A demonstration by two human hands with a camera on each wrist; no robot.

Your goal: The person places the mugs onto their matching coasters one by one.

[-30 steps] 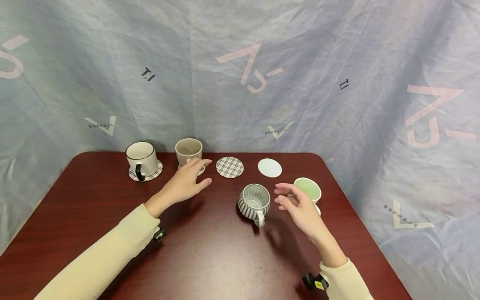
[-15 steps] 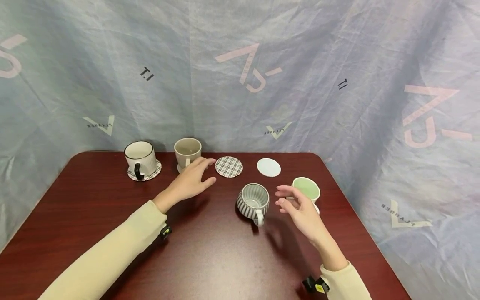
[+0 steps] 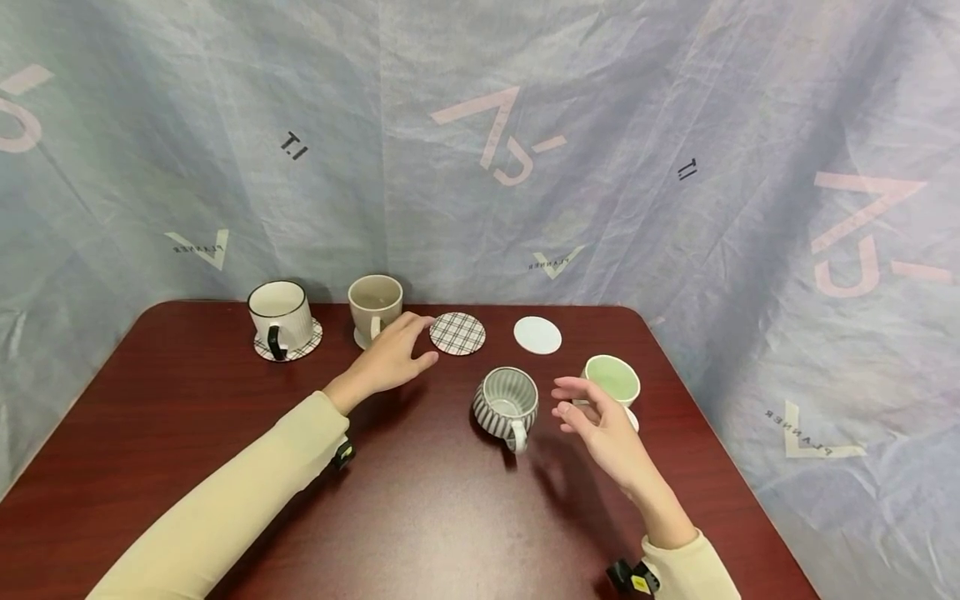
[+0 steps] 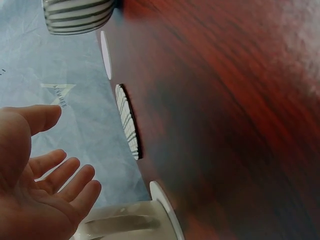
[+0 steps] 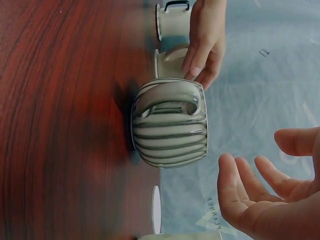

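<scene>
In the head view my left hand [image 3: 386, 357] hovers over the table with thumb and fingers spread, holding nothing. It is in front of a beige mug [image 3: 373, 302] and near the plaid coaster [image 3: 458, 334]. My right hand [image 3: 602, 425] is also free of any object, its fingers loosely bent, in the air just right of a grey-and-white striped cup [image 3: 504, 408]. That cup stands upright with its handle toward me. Behind the right hand a light green cup [image 3: 613, 380] sits on a white coaster, partly hidden.
A white mug [image 3: 282, 317] with a black rim and handle stands on a plaid coaster [image 3: 316, 340] at the far left. A plain white coaster [image 3: 537, 335] lies at the back right. The dark red table [image 3: 420, 508] ends at a hanging grey-blue cloth [image 3: 465, 208].
My left hand has moved a little to the right, away from the beige mug and toward the plaid coaster. The right hand has sunk slightly; the cups have stayed in place.
</scene>
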